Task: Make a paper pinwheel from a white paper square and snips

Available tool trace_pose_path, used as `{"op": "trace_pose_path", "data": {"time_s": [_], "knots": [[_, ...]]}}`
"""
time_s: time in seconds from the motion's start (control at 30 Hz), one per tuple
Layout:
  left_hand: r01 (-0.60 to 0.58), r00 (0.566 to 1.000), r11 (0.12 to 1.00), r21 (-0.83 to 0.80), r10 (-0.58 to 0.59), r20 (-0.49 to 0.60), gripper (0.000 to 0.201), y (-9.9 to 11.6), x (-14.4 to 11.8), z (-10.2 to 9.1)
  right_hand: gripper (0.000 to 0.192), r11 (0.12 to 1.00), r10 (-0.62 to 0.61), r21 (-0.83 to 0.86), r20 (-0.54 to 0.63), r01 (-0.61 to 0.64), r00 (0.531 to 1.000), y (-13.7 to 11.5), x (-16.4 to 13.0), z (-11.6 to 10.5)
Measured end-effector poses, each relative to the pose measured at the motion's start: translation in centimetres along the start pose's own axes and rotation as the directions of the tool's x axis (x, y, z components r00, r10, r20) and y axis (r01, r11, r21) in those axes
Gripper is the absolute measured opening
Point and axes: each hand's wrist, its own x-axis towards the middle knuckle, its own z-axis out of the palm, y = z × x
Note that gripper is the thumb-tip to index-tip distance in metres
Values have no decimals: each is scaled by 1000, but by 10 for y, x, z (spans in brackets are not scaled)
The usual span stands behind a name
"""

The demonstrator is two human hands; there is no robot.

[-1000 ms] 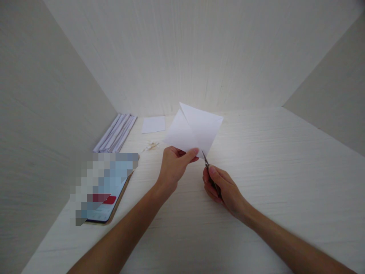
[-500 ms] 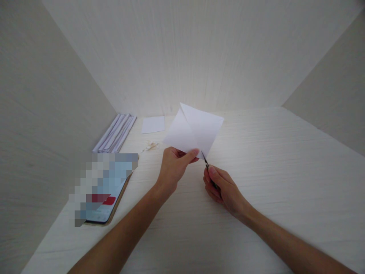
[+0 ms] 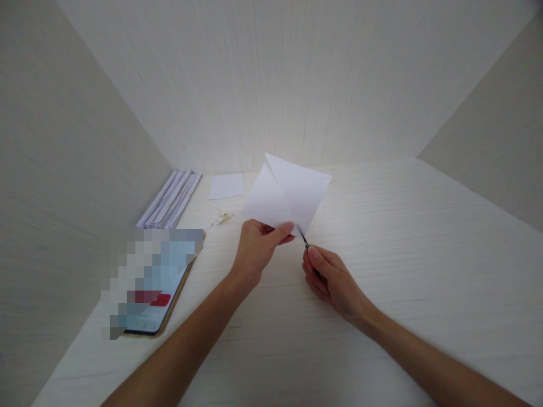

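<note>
At frame centre, I see my left hand (image 3: 259,249) pinching a folded white paper (image 3: 288,195) by its lower corner, lifted off the table (image 3: 424,254).
White, creased diagonally, kite-shaped; my right hand (image 3: 328,277) is closed around small scissors (image 3: 304,240), tip touching the paper's bottom edge.

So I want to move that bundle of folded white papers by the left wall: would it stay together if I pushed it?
Probably not. The bundle of folded papers looks like loose, fanned strips with nothing visibly binding them, so a push would likely spread them. They seem thin and light, apt to slide on the smooth table. Lifted at one end, they would probably droop.
</note>
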Motion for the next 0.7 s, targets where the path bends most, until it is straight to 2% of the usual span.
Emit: {"op": "trace_pose_path", "data": {"time_s": [0.2, 0.43, 0.7], "knots": [[10, 998, 997, 77, -15, 65, 21, 2, -2, 1, 39, 1000, 0, 4, -7, 0, 1000, -1, 0, 2], [-7, 1000, 1000, 22, 7, 2, 22, 2, 2, -3, 40, 999, -22, -43, 3, 22, 1000, 2, 1, -2], [25, 999, 999, 40, -26, 24, 20, 3, 0, -1, 39, 999, -35, -18, 7, 35, 999, 1, 1, -2]]}}
